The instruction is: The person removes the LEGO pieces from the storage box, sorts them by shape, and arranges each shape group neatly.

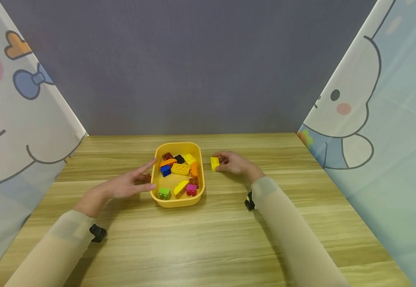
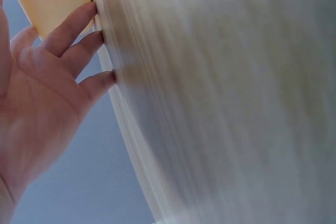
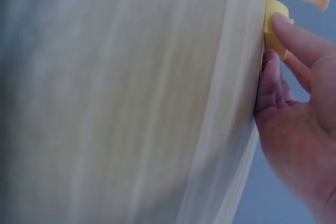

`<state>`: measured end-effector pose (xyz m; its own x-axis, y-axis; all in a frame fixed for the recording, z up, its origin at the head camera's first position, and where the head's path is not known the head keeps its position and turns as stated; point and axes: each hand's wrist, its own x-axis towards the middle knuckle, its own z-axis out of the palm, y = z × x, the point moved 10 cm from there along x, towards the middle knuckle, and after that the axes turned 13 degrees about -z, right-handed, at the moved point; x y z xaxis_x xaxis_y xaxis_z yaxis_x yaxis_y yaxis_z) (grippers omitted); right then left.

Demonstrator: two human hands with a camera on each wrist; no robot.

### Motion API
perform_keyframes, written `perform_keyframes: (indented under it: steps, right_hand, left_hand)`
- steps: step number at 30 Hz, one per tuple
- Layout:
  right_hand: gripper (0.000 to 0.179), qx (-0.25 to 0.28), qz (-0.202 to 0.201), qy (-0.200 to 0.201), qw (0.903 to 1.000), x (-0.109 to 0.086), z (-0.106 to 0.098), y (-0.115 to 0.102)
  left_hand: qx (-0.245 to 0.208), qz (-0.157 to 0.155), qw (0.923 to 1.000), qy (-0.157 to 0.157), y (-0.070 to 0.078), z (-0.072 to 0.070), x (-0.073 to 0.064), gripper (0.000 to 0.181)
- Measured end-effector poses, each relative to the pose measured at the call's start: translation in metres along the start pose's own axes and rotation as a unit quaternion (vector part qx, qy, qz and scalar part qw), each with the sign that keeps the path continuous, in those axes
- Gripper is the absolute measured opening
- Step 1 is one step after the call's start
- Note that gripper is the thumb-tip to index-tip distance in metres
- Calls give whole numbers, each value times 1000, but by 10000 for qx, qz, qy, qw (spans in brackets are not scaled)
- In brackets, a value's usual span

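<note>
A yellow toy building block (image 1: 214, 163) rests on the table just right of a yellow plastic bin (image 1: 177, 203). My right hand (image 1: 234, 163) pinches that block between thumb and fingers; the right wrist view shows the thumb on the block (image 3: 276, 30). My left hand (image 1: 127, 184) is at the bin's left side, its fingers spread, thumb and index fingertip against the wall. In the left wrist view, the other fingertips of the left hand (image 2: 47, 77) lie at the tabletop. Inside the bin are a blue block (image 1: 165, 171), a green block (image 1: 164, 193), a magenta block (image 1: 191, 189) and several others.
The wood-grain table (image 1: 179, 243) runs back to a dark grey panel (image 1: 193, 71). Printed cartoon panels stand along the left (image 1: 25, 131) and right (image 1: 391, 131) sides. The bin's raised rim lies between my two hands.
</note>
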<state>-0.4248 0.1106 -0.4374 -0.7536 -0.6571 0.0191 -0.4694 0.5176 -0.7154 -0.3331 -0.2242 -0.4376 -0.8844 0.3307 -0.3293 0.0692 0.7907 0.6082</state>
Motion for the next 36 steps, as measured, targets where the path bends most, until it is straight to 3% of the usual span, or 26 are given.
perform_keyframes:
  steps: [25, 36]
  right_hand:
    - [64, -246, -36, -38, 9997, 3, 1, 1]
    - [68, 364, -35, 331, 9988, -4, -6, 1]
  left_hand:
    - [30, 69, 10000, 23, 2, 1, 0, 94]
    - [107, 97, 9999, 75, 3, 2, -1, 93]
